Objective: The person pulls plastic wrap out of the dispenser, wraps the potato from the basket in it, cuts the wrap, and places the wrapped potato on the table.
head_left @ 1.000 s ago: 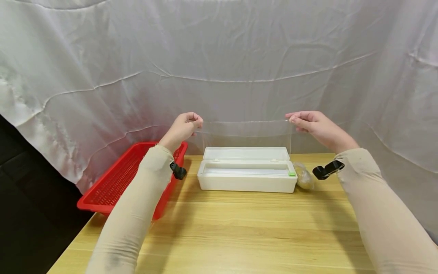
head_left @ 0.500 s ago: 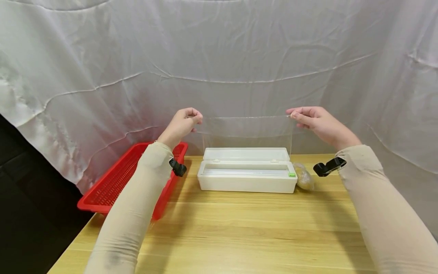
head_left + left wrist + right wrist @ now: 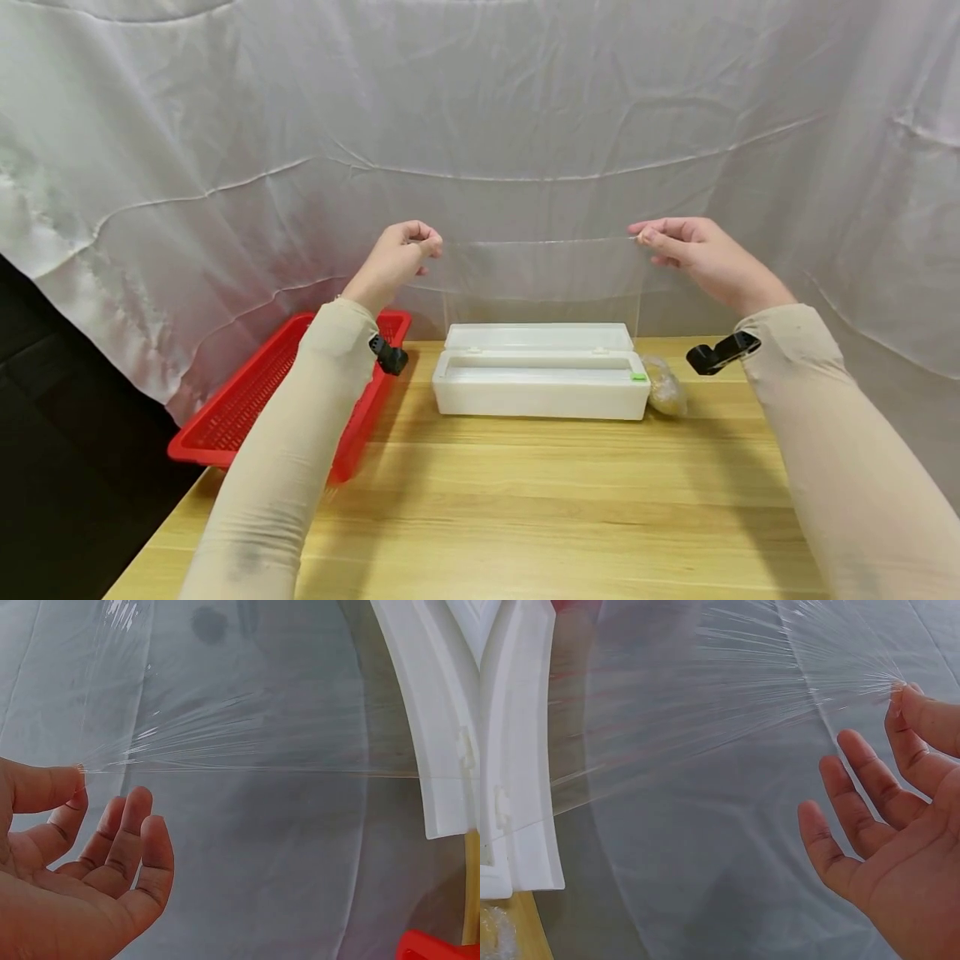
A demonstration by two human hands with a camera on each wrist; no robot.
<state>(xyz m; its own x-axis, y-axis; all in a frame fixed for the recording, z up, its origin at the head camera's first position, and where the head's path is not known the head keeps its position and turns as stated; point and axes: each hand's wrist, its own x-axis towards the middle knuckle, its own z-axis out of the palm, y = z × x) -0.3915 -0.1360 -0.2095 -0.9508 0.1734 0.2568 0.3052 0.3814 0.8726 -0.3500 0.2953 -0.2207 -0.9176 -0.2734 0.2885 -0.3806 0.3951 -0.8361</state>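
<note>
A clear sheet of plastic wrap [image 3: 540, 271] stretches up from a white wrap dispenser box [image 3: 540, 396] whose lid [image 3: 540, 337] stands open at the back. My left hand [image 3: 401, 254] pinches the sheet's upper left corner between thumb and index finger. At the upper right corner my right hand [image 3: 697, 250] pinches it the same way. Both wrist views show creases in the wrap [image 3: 195, 746] fanning out from the pinched corners, while the other fingers [image 3: 870, 795] of each hand are loosely spread. A small green tab [image 3: 638, 377] sits at the box's right end.
A red perforated basket [image 3: 247, 392] stands at the left of the wooden table [image 3: 540, 508], partly behind the left forearm. Beside the box's right end lies a yellowish lump wrapped in clear plastic [image 3: 666, 392]. A grey curtain [image 3: 525, 108] hangs behind the table.
Both hands have risen, drawing the top edge of the plastic wrap higher above the box. The dispenser, basket and wrapped lump have stayed in about the same places.
</note>
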